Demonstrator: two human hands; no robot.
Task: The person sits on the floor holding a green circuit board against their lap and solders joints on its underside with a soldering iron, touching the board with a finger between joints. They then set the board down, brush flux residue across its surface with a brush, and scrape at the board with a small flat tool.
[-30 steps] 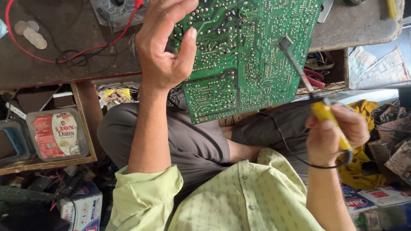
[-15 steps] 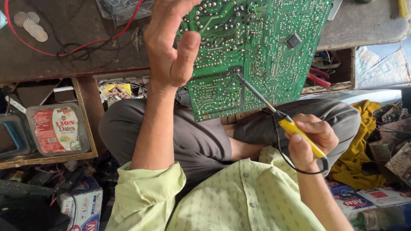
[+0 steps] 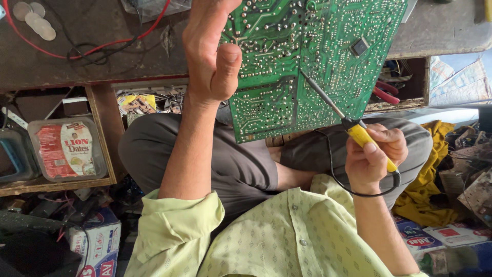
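We look down on a large green printed circuit board (image 3: 312,61), solder side toward us, held upright over the lap of a seated person in a pale green patterned shirt (image 3: 277,241) and grey trousers (image 3: 241,164). The board's top edge runs out of the picture, so we cannot see its full extent.

The left hand (image 3: 210,56) grips the board's left edge — the thumb lies across the solder face while the fingers wrap behind, hidden. That grip has not shifted over the last second.

What has changed is the yellow-handled soldering iron (image 3: 353,128). A second ago it was raised, with its tip high on the board's right side; half a second ago the tip had swung down to the lower edge; now it rests against the board's middle, just below and left of a small dark square chip (image 3: 359,46). We take this as the iron settling on a solder joint. Whether the tip truly touches a pad is too fine to make out.

The right hand (image 3: 371,154) is closed around the handle like a pen, and a black cord (image 3: 333,169) loops beneath it.

Behind lies a dark worn desk (image 3: 102,56) with a red wire (image 3: 66,51) and a few silver coins (image 3: 36,18). Red-handled pliers (image 3: 384,92) show only partly, tucked in a shelf beside the board.
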